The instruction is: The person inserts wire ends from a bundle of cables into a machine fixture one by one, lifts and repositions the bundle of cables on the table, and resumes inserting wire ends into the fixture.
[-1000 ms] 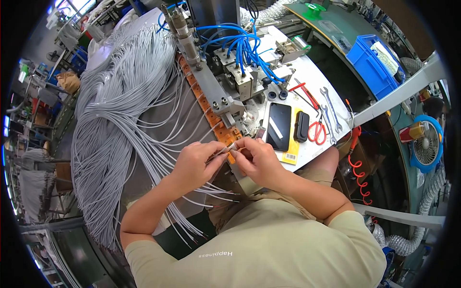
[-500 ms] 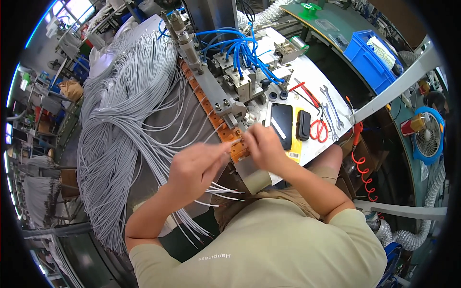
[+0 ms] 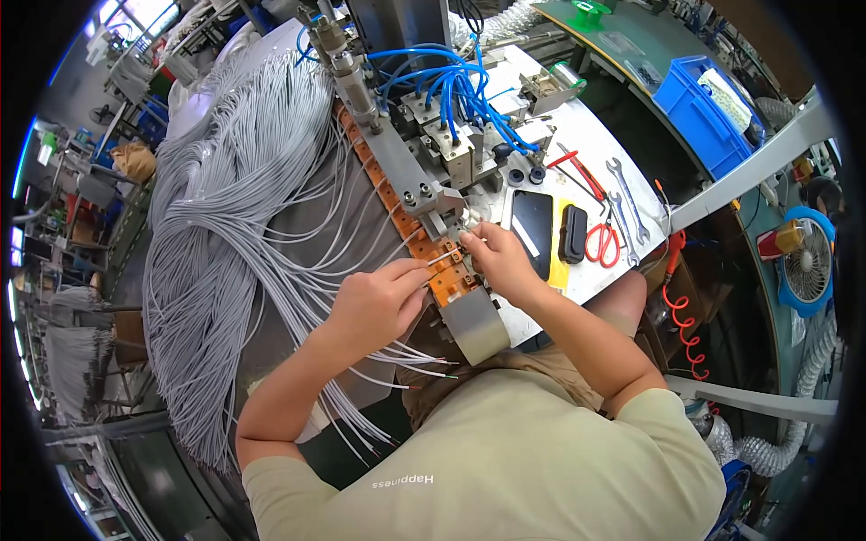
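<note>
Cable [image 3: 440, 259] in left hand [image 3: 374, 307]; blue bin [image 3: 696, 128] holds pale item [image 3: 724, 101].

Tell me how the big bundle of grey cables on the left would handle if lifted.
The grey cable bundle would probably flop and sag, since it lies in loose, sweeping curves. It is likely heavy as a whole, being so thick and long. It may also snag, as parts of it run across to the orange strip.
</note>
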`<state>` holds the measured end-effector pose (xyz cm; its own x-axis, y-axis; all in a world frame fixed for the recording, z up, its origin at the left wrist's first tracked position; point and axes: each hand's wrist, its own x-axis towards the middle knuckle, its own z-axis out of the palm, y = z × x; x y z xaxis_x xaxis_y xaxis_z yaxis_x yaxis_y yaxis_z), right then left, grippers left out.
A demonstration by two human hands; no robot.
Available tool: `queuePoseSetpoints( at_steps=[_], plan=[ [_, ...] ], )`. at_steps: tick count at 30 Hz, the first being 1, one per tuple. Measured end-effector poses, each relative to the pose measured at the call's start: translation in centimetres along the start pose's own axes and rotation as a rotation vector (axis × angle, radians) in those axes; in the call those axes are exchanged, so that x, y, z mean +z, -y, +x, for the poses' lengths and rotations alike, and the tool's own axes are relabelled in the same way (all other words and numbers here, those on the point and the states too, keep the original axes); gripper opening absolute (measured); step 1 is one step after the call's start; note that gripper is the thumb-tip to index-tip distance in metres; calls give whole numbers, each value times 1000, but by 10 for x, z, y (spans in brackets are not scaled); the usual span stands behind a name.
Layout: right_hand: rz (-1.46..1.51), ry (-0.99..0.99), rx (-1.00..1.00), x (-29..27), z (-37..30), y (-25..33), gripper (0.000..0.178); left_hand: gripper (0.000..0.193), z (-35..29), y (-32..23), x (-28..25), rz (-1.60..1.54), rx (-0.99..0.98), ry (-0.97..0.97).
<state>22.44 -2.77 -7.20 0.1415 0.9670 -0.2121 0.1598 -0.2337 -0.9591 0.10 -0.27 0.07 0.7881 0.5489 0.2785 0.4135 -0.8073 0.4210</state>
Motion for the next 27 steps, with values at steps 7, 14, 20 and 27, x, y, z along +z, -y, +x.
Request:
queuePoseSetpoints(
  at_steps=[7, 14, 20, 27],
  plan=[
    [-60, -201, -275, -1, -60, 28, 15, 22, -2, -3, -6, -460, -282, 25],
    [-352, -146, -776, 15, -60, 29, 13, 24, 2, -3, -2, -638, -381, 86],
    [-329, -84, -761, 14, -60, 34, 17, 20, 0, -3, 3, -607, -357, -20],
    [-315, -48, -726, 14, -57, 29, 17, 17, 2, -4, -5, -487, -317, 51]
  ],
)
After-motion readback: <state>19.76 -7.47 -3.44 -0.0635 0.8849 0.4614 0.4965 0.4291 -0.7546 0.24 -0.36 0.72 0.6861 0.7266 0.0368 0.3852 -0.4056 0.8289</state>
